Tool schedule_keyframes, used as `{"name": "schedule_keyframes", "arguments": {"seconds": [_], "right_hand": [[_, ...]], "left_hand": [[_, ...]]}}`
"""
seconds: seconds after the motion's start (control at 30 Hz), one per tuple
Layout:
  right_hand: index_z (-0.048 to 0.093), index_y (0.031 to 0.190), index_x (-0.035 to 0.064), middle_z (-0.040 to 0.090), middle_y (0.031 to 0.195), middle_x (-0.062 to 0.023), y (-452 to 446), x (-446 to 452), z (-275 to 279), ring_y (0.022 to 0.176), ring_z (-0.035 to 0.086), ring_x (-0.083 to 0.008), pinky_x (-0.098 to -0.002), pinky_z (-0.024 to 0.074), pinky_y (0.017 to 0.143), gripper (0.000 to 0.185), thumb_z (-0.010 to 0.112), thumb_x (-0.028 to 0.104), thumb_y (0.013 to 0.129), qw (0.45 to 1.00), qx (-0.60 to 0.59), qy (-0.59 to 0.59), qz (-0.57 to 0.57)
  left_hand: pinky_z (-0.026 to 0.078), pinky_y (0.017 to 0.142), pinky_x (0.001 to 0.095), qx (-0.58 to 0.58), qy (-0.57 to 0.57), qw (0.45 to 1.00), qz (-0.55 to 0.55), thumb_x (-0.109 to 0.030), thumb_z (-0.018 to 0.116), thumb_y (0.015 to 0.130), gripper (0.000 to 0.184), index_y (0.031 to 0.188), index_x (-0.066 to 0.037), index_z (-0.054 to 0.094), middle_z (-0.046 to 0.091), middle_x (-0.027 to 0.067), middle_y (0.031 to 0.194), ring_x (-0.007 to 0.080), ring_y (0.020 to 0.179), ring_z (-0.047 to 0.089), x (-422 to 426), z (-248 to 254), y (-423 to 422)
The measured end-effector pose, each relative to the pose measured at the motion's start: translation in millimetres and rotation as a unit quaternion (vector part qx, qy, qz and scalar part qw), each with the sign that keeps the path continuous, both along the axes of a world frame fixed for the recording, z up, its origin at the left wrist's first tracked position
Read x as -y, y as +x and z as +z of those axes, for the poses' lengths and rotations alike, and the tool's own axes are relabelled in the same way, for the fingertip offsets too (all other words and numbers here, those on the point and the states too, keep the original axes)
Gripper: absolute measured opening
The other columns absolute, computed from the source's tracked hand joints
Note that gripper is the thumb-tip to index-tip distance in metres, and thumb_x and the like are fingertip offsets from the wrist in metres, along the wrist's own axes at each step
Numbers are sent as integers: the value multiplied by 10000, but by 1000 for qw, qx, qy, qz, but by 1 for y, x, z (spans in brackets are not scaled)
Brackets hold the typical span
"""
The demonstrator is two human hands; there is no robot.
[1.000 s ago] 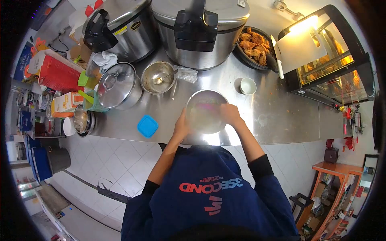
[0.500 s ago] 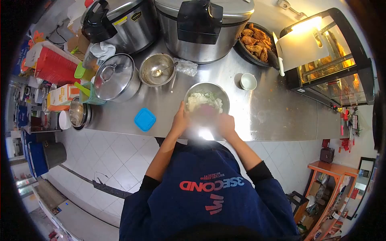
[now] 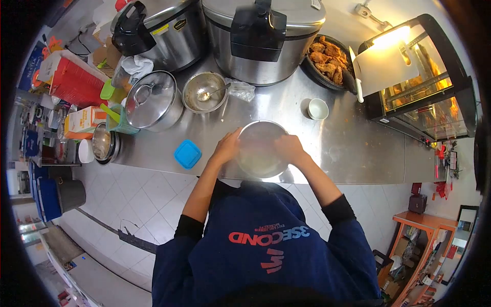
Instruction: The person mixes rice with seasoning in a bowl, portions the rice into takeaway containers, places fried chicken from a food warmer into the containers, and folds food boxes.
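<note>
A round metal bowl [image 3: 263,123] sits near the counter's front edge, close to my body. Its inside is hazy and blurred, so its contents cannot be made out. My left hand [image 3: 226,147] holds the bowl's left side, fingers along the rim. Curled over the right part of the bowl, my right hand [image 3: 290,150] is closed; what its fingers grip is lost in the blur. Left of the bowl lies a blue square lid [image 3: 187,154]. Behind it stands another metal bowl [image 3: 192,92] with a spoon [image 3: 214,93] in it.
Two large steel cookers [image 3: 217,51] stand at the back. A black pan of fried chicken [image 3: 327,59], a knife [image 3: 358,82] and a lit display case [image 3: 424,77] are at right. A small white cup [image 3: 317,109] stands nearer. A lidded pot [image 3: 153,100] is at left.
The bowl is nearer my body, and both hands sit further over its sides. Pale lumps with green, visible in it before, are now obscured by haze. The view has shifted slightly.
</note>
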State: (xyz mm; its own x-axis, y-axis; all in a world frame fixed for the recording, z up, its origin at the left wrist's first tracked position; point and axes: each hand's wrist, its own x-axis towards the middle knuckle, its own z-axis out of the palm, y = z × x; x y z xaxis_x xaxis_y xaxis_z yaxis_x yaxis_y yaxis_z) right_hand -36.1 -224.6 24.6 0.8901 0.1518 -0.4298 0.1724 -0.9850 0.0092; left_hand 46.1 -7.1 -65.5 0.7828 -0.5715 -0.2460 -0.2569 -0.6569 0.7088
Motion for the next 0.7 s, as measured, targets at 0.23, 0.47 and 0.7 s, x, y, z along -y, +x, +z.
{"name": "schedule_keyframes", "arguments": {"seconds": [0.23,0.47,0.7], "right_hand": [[527,1256,7,600,592,-40,-93,-24,1,478,603,-176,-292,444,411,447,514,119,824,993,111,-36,16],[631,1172,195,660,704,-121,-42,10,-4,628,661,-276,-398,526,557,342,573,280,846,964,38,105,-240],[591,1199,69,661,695,-121,-59,-28,1,592,659,-251,-373,514,518,354,493,149,868,990,70,10,-119]], "left_hand": [[418,918,445,-34,34,999,20,-156,451,908,488,1390,-172,373,546,220,1120,386,1069,530,2,23,7],[420,924,414,-157,-94,980,77,-153,486,903,506,1392,-114,358,550,219,1178,360,1082,543,-7,-7,8],[550,594,343,-154,-156,969,111,-113,449,939,508,1423,-140,295,563,170,998,222,724,610,-6,-17,-9]]}}
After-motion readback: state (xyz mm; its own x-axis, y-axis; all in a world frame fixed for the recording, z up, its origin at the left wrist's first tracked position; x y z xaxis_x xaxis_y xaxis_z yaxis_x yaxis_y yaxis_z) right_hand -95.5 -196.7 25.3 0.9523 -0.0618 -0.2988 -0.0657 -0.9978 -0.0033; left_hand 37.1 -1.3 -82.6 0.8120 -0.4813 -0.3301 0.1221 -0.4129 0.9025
